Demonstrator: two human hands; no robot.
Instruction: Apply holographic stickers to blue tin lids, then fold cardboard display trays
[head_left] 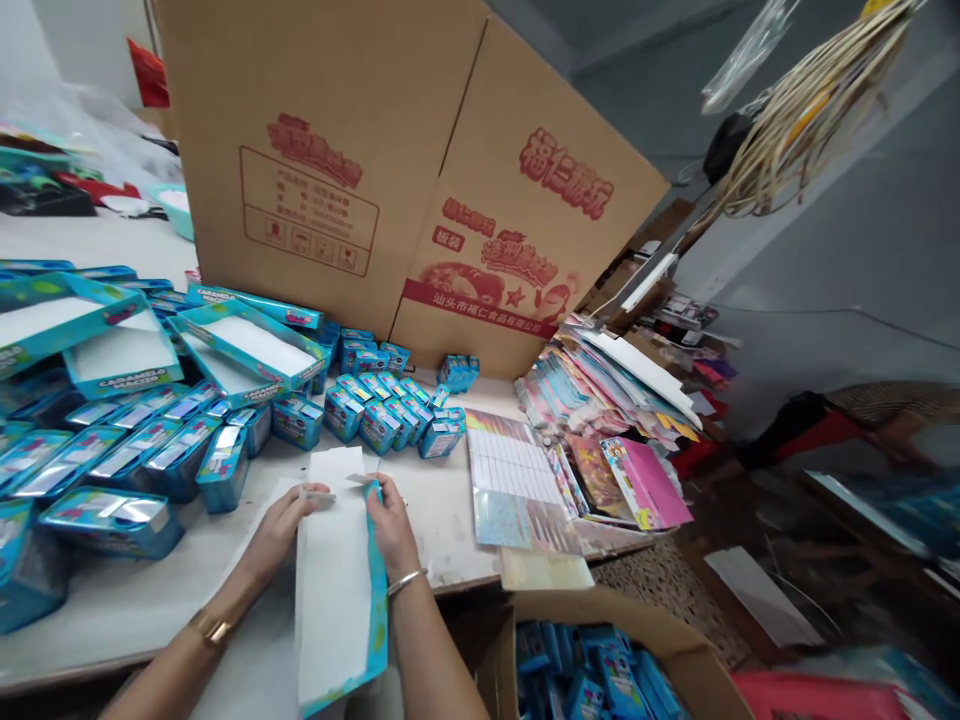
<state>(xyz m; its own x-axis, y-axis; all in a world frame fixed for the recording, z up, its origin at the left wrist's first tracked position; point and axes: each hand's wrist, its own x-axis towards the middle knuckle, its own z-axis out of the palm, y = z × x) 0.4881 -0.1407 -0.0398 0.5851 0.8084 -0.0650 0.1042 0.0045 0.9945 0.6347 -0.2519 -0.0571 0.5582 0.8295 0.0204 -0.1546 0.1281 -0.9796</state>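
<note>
A flat cardboard display box (336, 600), white inside with a blue printed edge, stretches from the table's front edge toward the middle. Its far end has small flaps and a white end panel, partly folded. My left hand (291, 515) pinches the flap at the far left corner. On the opposite corner, my right hand (391, 525) grips the blue side wall and its flap between thumb and fingers. Just beyond the hands stand rows of small blue candy boxes (380, 425). To the left, folded blue display trays (259, 345) lie stacked over more blue boxes.
A tall brown carton (322, 90) stands at the back of the table. Stacks of printed cards (600, 375) and a striped sheet (514, 470) lie on the right. Below the front edge, an open carton (675, 640) holds blue packs. Cables (802, 110) hang at the upper right.
</note>
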